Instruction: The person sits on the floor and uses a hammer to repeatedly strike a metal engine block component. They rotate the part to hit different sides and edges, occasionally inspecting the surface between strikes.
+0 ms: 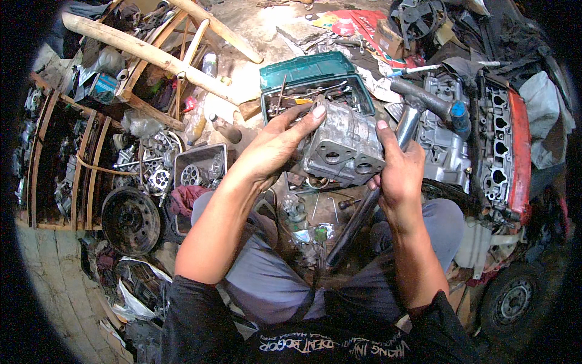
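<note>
A grey cast-metal compressor body (345,142) with two round ports is held up over my lap, tilted. My left hand (282,142) grips its left side, thumb on the upper edge. My right hand (400,167) is closed around the dark pipe shaft of a large hammer (361,221), and its thumb and fingertips press on the right side of the compressor body. The T-shaped hammer head points up and away, with blue on its right end. The shaft slants down between my knees. Part of my left fingers is hidden behind the metal body.
Behind the compressor body stands an open green toolbox (306,70) with tools. An engine block and red-edged cylinder head (500,139) are at right. At left are a grey bin (200,156), a round metal wheel (131,221) and a wooden frame (151,54). Small tools lie between my feet.
</note>
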Action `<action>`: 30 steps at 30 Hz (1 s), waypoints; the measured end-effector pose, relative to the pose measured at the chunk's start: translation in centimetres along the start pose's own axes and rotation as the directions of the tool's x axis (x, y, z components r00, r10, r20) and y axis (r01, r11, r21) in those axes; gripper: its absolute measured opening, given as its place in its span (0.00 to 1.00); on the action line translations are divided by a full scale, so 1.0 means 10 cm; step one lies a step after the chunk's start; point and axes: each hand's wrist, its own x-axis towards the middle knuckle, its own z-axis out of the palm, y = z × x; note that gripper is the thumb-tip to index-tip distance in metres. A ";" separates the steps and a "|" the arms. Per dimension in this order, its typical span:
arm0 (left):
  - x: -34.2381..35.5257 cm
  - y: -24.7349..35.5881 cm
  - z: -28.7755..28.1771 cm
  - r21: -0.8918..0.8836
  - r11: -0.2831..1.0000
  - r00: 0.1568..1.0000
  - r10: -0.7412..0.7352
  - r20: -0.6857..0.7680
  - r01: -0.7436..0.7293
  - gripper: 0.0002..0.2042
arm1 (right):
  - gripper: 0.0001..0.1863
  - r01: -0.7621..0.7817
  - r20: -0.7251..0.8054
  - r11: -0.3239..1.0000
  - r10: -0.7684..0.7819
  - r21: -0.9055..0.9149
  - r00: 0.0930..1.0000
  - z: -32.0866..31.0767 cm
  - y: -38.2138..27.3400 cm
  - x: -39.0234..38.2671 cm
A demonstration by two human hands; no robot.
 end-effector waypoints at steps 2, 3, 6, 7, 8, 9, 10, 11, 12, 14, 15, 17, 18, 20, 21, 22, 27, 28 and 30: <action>0.00 -0.01 0.00 0.000 1.000 1.000 0.003 0.005 -0.003 0.36 | 0.15 -0.004 0.008 1.000 0.004 0.015 1.000 -0.01 0.01 0.01; 0.00 0.00 0.01 0.016 1.000 1.000 0.010 0.000 -0.010 0.36 | 0.17 -0.008 0.007 0.999 0.008 0.033 1.000 -0.01 0.01 0.01; -0.03 0.04 0.05 0.012 1.000 1.000 -0.001 -0.012 0.001 0.38 | 0.18 -0.019 0.005 0.998 0.018 0.054 1.000 -0.02 0.02 0.04; -0.03 0.04 0.06 0.003 1.000 1.000 -0.011 -0.016 0.011 0.38 | 0.16 -0.022 0.008 0.999 0.022 0.039 1.000 -0.02 0.02 0.03; -0.03 0.04 0.06 0.008 1.000 1.000 -0.013 -0.016 0.014 0.38 | 0.14 -0.026 0.010 0.999 0.026 0.025 1.000 -0.01 0.02 0.02; -0.03 0.04 0.05 0.012 1.000 1.000 -0.016 -0.017 0.016 0.38 | 0.14 -0.016 0.006 0.999 0.015 0.029 1.000 -0.01 0.02 0.01; -0.02 0.03 0.05 0.016 1.000 1.000 -0.019 -0.019 0.019 0.39 | 0.14 -0.005 0.003 0.999 0.005 0.032 1.000 0.00 0.01 0.00; 0.00 0.01 0.04 0.008 1.000 1.000 -0.009 0.000 0.009 0.38 | 0.14 0.005 0.000 0.999 -0.005 0.036 1.000 0.00 0.01 -0.01; 0.02 -0.01 0.02 0.000 1.000 1.000 0.002 0.020 -0.002 0.38 | 0.14 0.005 0.000 0.999 -0.005 0.038 1.000 0.00 0.02 0.00; 0.03 -0.02 0.03 0.018 1.000 0.999 0.024 0.026 -0.025 0.37 | 0.14 0.007 0.000 0.999 -0.007 0.043 1.000 -0.01 0.03 0.01; 0.03 -0.01 0.06 0.043 0.998 0.999 0.037 0.013 -0.038 0.36 | 0.16 0.013 -0.013 0.999 -0.013 0.049 1.000 -0.01 0.04 0.02; 0.02 -0.02 0.07 0.071 0.995 0.998 0.065 -0.003 -0.065 0.35 | 0.20 0.027 -0.030 0.998 -0.025 0.058 0.999 0.01 0.04 0.03; 0.03 -0.05 0.07 0.072 0.994 0.997 0.080 -0.003 -0.079 0.33 | 0.20 0.034 -0.031 0.999 -0.033 0.025 0.999 0.02 0.03 0.02; 0.06 -0.07 0.10 0.004 0.998 0.997 0.061 0.035 -0.062 0.31 | 0.20 0.057 -0.033 0.997 -0.059 -0.061 0.998 0.03 0.01 -0.02; 0.06 -0.06 0.11 -0.056 0.998 0.997 0.029 0.074 -0.025 0.30 | 0.19 0.128 -0.006 0.989 -0.129 -0.069 0.992 0.03 0.07 -0.03; 0.05 -0.07 0.12 -0.122 0.992 0.995 0.004 0.104 0.009 0.29 | 0.18 0.200 0.036 0.976 -0.198 -0.082 0.980 0.03 0.15 -0.04; 0.21 -0.21 0.01 -0.354 0.919 0.977 -0.121 0.174 0.176 0.20 | 0.08 0.584 0.146 0.792 -0.566 -0.178 0.811 0.06 0.30 -0.12; 0.21 -0.23 0.01 -0.326 0.933 0.984 -0.115 0.139 0.155 0.21 | 0.07 0.558 0.138 0.826 -0.545 -0.082 0.827 0.09 0.36 -0.11; 0.17 -0.22 0.02 -0.214 0.976 0.999 -0.036 -0.012 0.033 0.29 | 0.08 0.443 0.146 0.858 -0.419 -0.261 0.896 0.03 0.30 -0.13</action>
